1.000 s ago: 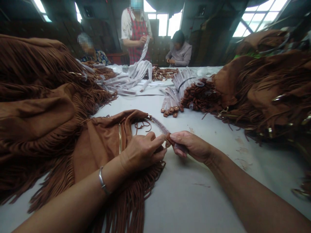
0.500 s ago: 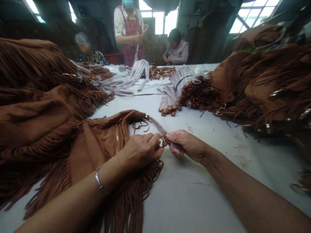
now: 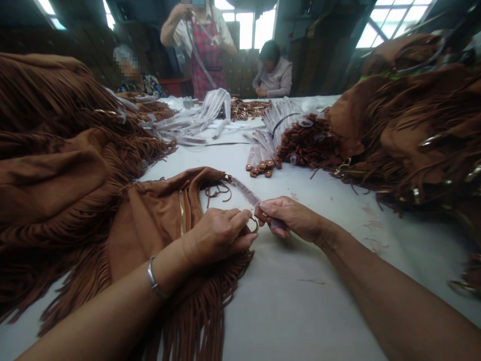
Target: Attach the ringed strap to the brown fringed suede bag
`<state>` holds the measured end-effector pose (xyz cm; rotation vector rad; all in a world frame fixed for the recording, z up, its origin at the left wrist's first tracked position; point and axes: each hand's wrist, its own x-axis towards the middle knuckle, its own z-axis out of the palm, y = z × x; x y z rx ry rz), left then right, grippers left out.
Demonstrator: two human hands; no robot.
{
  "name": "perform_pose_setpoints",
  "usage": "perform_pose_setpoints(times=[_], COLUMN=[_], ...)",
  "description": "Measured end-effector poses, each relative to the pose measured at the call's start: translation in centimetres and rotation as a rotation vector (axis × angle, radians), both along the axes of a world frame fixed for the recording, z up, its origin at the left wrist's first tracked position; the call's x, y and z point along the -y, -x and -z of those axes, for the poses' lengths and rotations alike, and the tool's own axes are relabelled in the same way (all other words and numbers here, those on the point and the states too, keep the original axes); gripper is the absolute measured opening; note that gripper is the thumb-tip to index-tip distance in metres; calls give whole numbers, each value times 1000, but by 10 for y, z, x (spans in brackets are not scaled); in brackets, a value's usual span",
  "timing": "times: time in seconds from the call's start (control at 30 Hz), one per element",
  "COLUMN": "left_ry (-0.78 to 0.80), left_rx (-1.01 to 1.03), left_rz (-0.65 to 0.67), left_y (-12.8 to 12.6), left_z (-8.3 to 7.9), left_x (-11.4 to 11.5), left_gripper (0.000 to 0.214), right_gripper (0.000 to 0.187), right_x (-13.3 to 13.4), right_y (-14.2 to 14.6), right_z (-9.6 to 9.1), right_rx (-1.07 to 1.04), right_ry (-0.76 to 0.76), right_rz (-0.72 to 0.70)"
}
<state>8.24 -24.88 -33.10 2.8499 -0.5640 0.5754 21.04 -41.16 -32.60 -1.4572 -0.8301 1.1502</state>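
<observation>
A brown fringed handbag [image 3: 150, 215] with a brass zipper lies on the white table in front of me. My left hand [image 3: 223, 233] pinches a gold metal ring [image 3: 255, 224] at the bag's near right side. A strap in clear plastic wrap [image 3: 244, 190] runs from a metal fitting at the bag's far corner to my right hand [image 3: 281, 214]. The fingers of that hand are closed around the strap's brown end, just right of the ring. A small gap shows between ring and strap end. My left palm hides how the ring joins the bag.
Piles of brown fringed bags rise at the left [image 3: 48, 165] and right [image 3: 406, 135]. Ahead lie bundled plastic-wrapped straps [image 3: 278, 120] and a loose heap of them [image 3: 210, 113]. Several people are across the table [image 3: 296, 281], one standing in a checked apron [image 3: 206, 55].
My right hand and the strap end have shifted slightly right, away from the ring, which now shows more fully. Across the table, the standing person has raised one arm with a strap.
</observation>
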Motion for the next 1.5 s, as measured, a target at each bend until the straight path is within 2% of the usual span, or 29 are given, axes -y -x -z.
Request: perform_pose_setpoints(times=[0.23,0.37,0.6,0.8,1.07,1.23,1.4,1.5], left_ry=[133,159,106,70,8,-1,53,120], left_rx=[-42,-79,-73,-175,-156,-101,-2,-44], left_rz=[65,99,143,183,167,96,-71,-38], left_y=[1,3,5,8,10,11,9,9], left_z=[-3,-3,-2,-6,-7,-4,-2,-3], left_x=[-3,-6,-7,-4,-2,-3,-9,-11], left_gripper=[23,31,32,31,32,36,38,38], right_gripper=[36,38,39,39,38,39,39,38], right_x=[-3,-5,-5,-1,0,2,-1,-1], right_y=[-1,-4,-13,-17,-12,0,20,20], right_z=[5,8,7,0,-5,-4,-1,-2], right_rx=[-7,-24,-16,-16,-5,42,260,263], right_ry=[-50,-67,-73,-22,50,53,-98,-94], right_rz=[-54,-100,-204,-333,-385,-317,-14,-20])
